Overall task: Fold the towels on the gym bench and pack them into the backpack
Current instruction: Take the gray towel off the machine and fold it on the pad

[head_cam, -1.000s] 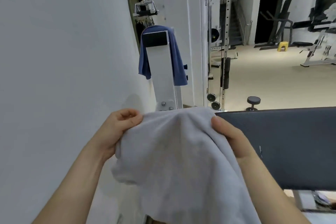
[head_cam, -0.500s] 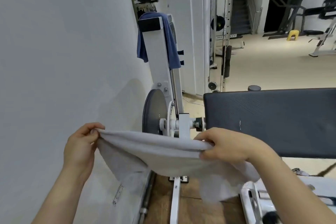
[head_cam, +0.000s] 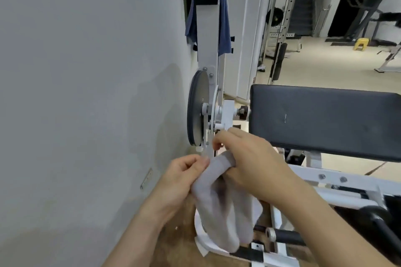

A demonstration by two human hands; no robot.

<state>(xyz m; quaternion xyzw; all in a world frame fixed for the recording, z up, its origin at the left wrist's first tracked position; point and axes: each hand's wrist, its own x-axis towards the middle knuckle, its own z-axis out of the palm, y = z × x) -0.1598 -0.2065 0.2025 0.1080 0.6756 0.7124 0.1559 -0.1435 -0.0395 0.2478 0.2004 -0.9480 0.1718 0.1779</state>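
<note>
A light grey towel [head_cam: 225,212] hangs doubled over in mid-air in front of me, its folded top edge pinched between both hands. My left hand [head_cam: 182,180] grips the left end of that edge. My right hand [head_cam: 249,165] is closed over the right end, its fingers wrapped around the fold. The two hands almost touch. A dark blue towel [head_cam: 224,28] is draped over the top of a white upright machine post [head_cam: 207,34] farther back. The black padded bench [head_cam: 325,119] sits to the right of my hands. No backpack is in view.
A pale wall [head_cam: 86,93] runs close along my left. A grey weight disc [head_cam: 196,112] and white machine frame [head_cam: 338,184] stand just behind and below my hands. Gym floor with other machines and a yellow stool [head_cam: 361,43] lies far right.
My hands have come together from wide apart, bringing the two ends of the grey towel's edge to one spot. The towel now hangs narrower and doubled. The view has tilted down.
</note>
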